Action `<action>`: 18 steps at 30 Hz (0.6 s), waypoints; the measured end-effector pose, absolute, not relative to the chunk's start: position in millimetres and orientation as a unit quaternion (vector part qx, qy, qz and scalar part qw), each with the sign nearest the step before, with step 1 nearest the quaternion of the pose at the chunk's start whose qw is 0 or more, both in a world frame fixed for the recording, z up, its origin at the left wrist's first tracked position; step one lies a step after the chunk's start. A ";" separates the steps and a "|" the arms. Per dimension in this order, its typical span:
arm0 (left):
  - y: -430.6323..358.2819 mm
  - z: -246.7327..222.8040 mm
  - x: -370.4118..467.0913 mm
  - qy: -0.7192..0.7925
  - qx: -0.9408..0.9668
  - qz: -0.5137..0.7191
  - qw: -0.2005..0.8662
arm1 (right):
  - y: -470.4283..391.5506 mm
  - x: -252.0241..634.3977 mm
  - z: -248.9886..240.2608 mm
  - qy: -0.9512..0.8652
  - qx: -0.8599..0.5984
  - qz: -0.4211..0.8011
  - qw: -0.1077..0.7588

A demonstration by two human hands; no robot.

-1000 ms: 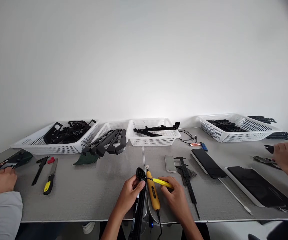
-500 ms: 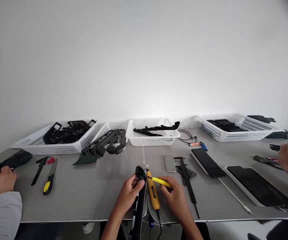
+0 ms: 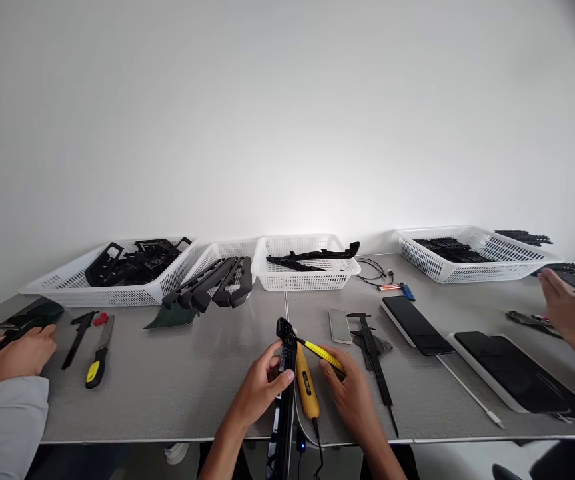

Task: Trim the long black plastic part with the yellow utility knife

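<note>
My left hand [image 3: 258, 393] grips a long black plastic part [image 3: 283, 407] upright near the table's front edge, thumb across its face. In my right hand [image 3: 350, 383] is a slim yellow tool [image 3: 324, 355], its dark tip at the upper end of the black part. Whether the tip touches the plastic is too small to tell. A thicker yellow-orange corded tool [image 3: 307, 390] lies on the table between my hands. Right of my right hand rests a black caliper [image 3: 376, 360] on a dark bag.
White baskets [image 3: 304, 280] of black parts line the wall. Two dark-screened devices [image 3: 417, 327] lie to the right. A yellow-black file [image 3: 96, 370] and another caliper [image 3: 78, 339] lie left. Co-workers' hands [image 3: 24, 355] show at both sides.
The black part has moved slightly up and right, and my left hand grips it lower relative to its top end. The hands of the people at both sides have shifted.
</note>
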State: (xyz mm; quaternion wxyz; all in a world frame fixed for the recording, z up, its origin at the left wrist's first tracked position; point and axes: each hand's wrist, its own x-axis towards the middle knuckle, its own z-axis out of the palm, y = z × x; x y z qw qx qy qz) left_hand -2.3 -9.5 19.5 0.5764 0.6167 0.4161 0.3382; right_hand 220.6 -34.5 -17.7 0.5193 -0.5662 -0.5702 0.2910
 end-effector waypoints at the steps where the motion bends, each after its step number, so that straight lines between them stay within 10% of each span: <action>1: -9.4 18.7 -2.7 0.415 0.618 0.338 0.577 | -34.4 220.7 -18.0 -0.568 -0.568 0.290 0.521; 18: -10.1 19.8 0.1 0.444 0.644 0.335 0.525 | -33.9 220.9 -15.3 -0.523 -0.603 0.287 0.530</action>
